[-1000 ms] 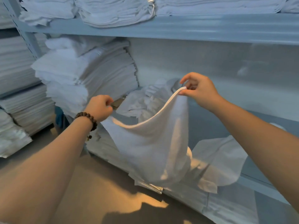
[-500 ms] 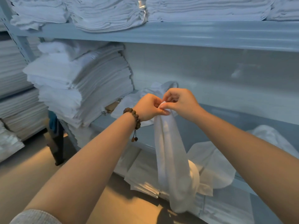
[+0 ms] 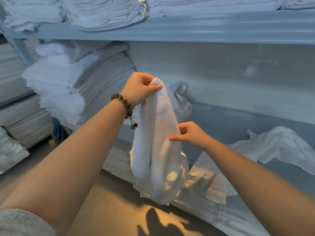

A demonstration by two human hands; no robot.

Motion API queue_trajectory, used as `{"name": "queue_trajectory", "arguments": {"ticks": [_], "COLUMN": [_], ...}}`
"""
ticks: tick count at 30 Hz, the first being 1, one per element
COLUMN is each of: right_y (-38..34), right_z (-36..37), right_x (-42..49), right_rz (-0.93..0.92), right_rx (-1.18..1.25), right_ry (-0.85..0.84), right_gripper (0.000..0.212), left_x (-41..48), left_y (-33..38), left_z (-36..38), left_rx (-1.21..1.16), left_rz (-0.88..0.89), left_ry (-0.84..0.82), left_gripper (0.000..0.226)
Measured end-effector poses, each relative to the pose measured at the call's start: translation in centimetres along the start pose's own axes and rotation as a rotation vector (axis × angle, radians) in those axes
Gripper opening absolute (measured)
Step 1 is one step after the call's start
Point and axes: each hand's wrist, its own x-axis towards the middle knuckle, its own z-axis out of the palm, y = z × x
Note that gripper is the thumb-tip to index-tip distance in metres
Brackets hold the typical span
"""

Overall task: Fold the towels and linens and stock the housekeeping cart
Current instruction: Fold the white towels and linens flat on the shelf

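The left hand pinches the top of a hanging white terry towel between thumb and curled fingers, in front of the pale blue metal shelf's front edge. The right hand pinches the towel's right edge midway down. The shelf holds a stack of folded white linens at its left end.

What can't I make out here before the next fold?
Head view only:
- Housekeeping cart: outside the frame.
- Top corners of the towel: covered by the left hand pinching them.
- Right hand: fingertips hidden by the towel's edge.
- Crumpled cloth on the shelf: partly behind the towel.
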Motion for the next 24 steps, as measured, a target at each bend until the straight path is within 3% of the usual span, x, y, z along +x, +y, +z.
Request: {"name": "queue_trajectory", "arguments": {"ticks": [5, 12, 24], "right_y": [4.1, 6.5, 9.4], "right_z": [0.8, 0.9, -1.2], "right_x": [-0.5, -0.7, -2.6], "right_rz": [0.119, 0.177, 0.266], "right_rx": [-0.167, -0.447, -0.578], "right_ry": [0.066, 0.075, 0.168], "right_gripper": [0.021, 0.015, 0.024], "left_x": [0.7, 1.0, 2.8], "left_y": [-1.1, -2.2, -4.2], "left_z": [-2.2, -3.6, -6.9], "left_rx": [-0.035, -0.08, 0.014], "left_rz": [0.001, -0.026, 0.053], "left_ry": [0.185, 0.285, 0.312], "left_gripper": [0.021, 0.008, 0.037]}}
